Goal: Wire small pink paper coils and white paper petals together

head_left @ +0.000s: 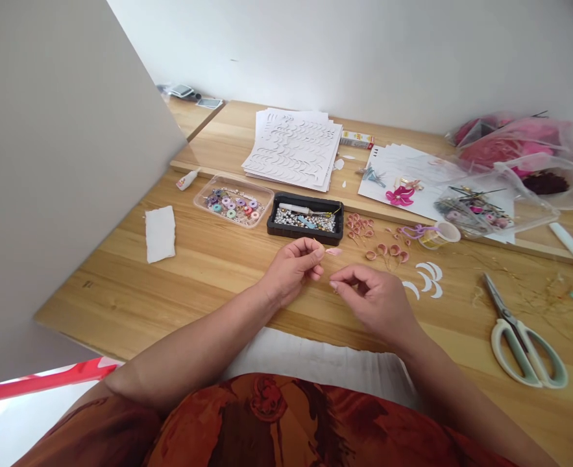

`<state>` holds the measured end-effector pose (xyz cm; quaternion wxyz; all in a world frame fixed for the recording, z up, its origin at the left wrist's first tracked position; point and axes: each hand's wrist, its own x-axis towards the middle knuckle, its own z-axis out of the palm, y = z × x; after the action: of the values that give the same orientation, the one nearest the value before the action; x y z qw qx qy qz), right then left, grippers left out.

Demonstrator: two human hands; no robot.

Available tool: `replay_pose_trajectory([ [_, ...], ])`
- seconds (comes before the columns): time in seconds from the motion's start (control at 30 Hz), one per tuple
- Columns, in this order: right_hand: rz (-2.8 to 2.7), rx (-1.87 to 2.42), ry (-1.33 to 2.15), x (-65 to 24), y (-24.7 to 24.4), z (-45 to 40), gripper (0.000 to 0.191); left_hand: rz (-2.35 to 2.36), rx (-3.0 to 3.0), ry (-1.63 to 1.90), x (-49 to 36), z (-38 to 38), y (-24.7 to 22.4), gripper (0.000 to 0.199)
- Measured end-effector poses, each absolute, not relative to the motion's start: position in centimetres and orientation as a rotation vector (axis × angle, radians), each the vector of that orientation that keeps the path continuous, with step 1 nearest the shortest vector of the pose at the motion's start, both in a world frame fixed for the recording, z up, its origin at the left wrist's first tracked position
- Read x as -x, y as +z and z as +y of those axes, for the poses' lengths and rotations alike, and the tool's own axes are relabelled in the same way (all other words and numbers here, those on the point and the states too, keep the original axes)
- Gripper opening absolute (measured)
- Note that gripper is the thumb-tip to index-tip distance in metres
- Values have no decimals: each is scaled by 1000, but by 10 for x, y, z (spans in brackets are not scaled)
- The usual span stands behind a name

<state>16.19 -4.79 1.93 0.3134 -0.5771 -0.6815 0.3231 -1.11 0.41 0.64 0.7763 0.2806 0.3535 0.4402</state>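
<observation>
A grey partition (72, 162) stands at the left, with a paper scrap (160, 233) on the wooden table (121, 285) beside it. Open wood lies between the table's front edge and the black bead tray (304, 218). The left hand (291, 269) is curled, pinching a thin gold wire (316, 240). Just right of it, a small pink petal (333, 251) lies with its long axis nearly sideways, tip rightward. The right hand (374, 305) is half closed, its fingertips (335, 284) pinched together, any hold too small to tell. White crescents (425, 279) and scissors (524, 337) lie farther right.
</observation>
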Motion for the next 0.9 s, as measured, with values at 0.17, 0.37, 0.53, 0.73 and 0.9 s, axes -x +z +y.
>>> replay_pose_trajectory([
  [0.17, -2036, 1433, 280, -170, 23, -47, 24, 795, -597, 950, 13, 6, 8, 41],
  [0.37, -1895, 1379, 94, -162, 29, -46, 34, 804, -676, 840, 9, 0, 7, 39],
  [0.53, -1865, 1398, 160, -156, 25, -47, 4, 819, -783, 799, 7, -5, 7, 40],
  [0.73, -1643, 1525, 572, -157, 28, -46, 13, 824, -929, 850, 8, -7, 7, 38],
  [0.9, -1127, 1445, 1371, -157, 29, -43, 24, 725, -1087, 953, 9, -10, 13, 36],
])
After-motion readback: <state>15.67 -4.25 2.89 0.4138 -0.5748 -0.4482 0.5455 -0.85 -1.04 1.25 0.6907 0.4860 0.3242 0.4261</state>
